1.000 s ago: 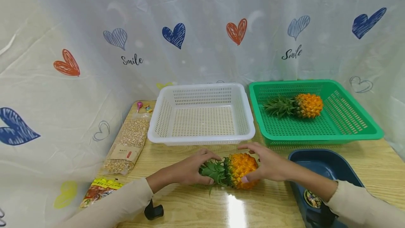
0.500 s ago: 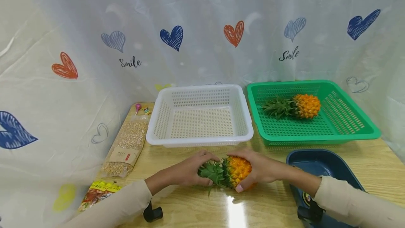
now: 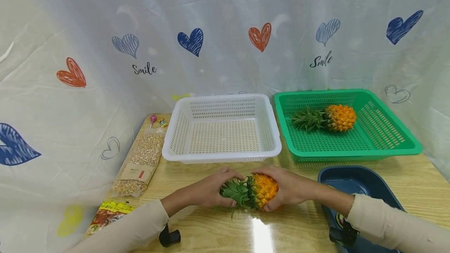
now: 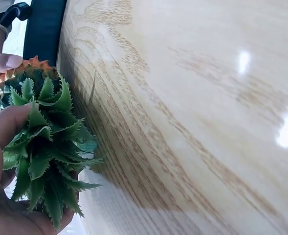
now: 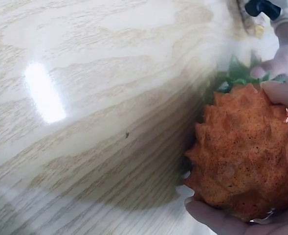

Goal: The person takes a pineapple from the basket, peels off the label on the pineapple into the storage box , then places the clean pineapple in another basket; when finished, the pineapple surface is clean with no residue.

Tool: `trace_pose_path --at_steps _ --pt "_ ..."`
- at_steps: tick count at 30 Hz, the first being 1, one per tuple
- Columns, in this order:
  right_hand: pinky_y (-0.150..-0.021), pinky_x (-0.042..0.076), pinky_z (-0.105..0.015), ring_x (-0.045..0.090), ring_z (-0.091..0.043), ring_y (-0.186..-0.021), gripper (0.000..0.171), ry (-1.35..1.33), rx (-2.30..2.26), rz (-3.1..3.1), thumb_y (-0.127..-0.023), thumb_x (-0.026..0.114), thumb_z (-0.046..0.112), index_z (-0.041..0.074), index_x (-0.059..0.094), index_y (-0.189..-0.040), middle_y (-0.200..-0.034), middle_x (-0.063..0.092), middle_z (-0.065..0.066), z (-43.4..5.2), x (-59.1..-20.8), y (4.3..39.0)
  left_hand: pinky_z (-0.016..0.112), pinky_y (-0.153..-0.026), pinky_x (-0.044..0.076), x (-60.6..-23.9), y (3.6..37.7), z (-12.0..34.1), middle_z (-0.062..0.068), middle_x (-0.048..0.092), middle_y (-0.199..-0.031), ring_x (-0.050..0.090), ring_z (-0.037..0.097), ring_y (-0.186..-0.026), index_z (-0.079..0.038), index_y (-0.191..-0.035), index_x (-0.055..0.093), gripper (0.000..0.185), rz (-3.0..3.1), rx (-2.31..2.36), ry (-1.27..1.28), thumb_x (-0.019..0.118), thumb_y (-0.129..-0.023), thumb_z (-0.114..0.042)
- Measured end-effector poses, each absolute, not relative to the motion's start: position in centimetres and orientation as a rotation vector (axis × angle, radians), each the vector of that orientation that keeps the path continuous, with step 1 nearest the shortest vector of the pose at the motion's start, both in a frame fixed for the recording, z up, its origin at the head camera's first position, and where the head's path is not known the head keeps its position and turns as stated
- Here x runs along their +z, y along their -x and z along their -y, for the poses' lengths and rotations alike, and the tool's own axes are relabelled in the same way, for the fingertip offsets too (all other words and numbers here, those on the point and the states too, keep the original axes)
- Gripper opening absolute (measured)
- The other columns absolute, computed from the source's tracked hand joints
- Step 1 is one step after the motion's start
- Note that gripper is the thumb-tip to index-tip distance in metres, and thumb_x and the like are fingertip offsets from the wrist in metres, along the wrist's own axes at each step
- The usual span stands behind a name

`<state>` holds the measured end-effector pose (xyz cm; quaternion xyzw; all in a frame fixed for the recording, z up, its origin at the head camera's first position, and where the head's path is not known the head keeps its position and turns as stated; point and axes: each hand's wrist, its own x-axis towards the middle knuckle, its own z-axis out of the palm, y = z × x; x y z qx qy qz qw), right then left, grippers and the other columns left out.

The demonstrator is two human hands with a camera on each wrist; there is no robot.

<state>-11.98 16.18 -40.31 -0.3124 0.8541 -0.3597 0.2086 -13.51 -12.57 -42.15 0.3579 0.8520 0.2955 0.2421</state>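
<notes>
Low in the frame's centre, the pineapple (image 3: 258,191) lay left-right on the table (image 3: 302,229), the left hand (image 3: 210,189) gripping its leaves, the right hand (image 3: 288,187) cupping its orange body

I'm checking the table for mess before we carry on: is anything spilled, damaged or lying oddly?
Nothing stands out. Both hands, left hand and right hand, hold the pineapple lying on the table; a second pineapple lies inside the green basket. No spills show.
</notes>
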Motion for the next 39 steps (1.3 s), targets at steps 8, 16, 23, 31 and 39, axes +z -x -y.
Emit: trace_pose_path --at_steps 8,16,23,31,39 --pt "-0.08 0.052 -0.029 0.056 -0.018 -0.104 0.091 0.907 -0.999 -2.355 -0.071 0.089 0.032 0.009 0.046 -0.148 -0.131 0.055 -0.008 -16.2 -40.2 12.1 0.037 -0.096 0.048 -42.3 13.4 12.8 0.0 0.044 -0.142 0.048 0.016 -0.123 -0.029 -0.146 0.046 0.063 -2.312 0.826 -0.987 0.076 -0.09 -0.038" --pt "-0.074 0.054 -0.027 0.057 -0.017 -0.098 0.09 0.883 -0.972 -2.308 -0.072 0.088 0.033 0.012 0.045 -0.149 -0.128 0.054 -0.007 -16.6 -38.9 12.2 0.038 -0.096 0.049 -41.7 13.1 13.0 0.001 0.045 -0.14 0.049 0.016 -0.121 -0.03 -0.148 0.045 0.068 -2.31 0.84 -0.995 0.074 -0.089 -0.048" --pt "-0.071 0.055 -0.028 0.059 -0.016 -0.096 0.088 0.885 -0.951 -2.262 -0.074 0.087 0.032 0.019 0.044 -0.15 -0.126 0.053 -0.005 -17.3 -37.9 12.7 0.034 -0.095 0.05 -40.7 13.0 13.2 0.005 0.044 -0.141 0.054 0.015 -0.119 -0.029 -0.152 0.04 0.075 -2.264 0.871 -0.994 0.073 -0.089 -0.052" --pt "-0.067 0.056 -0.03 0.06 -0.016 -0.089 0.086 0.895 -0.943 -2.198 -0.077 0.085 0.029 0.023 0.041 -0.151 -0.122 0.054 -0.004 -18.8 -36.9 12.9 0.032 -0.097 0.051 -39.6 13.0 13.8 0.006 0.038 -0.148 0.055 0.023 -0.127 -0.03 -0.154 0.036 0.076 -2.197 0.963 -0.967 0.075 -0.09 -0.044" --pt "-0.069 0.055 -0.031 0.056 -0.014 -0.091 0.083 0.979 -0.945 -2.129 -0.08 0.084 0.028 0.031 0.041 -0.151 -0.129 0.053 -0.004 -21.0 -35.7 12.9 0.045 -0.101 0.051 -38.2 13.1 14.6 0.006 0.039 -0.149 0.053 0.029 -0.129 -0.022 -0.153 0.037 0.073 -2.236 1.014 -0.985 0.074 -0.092 -0.036"
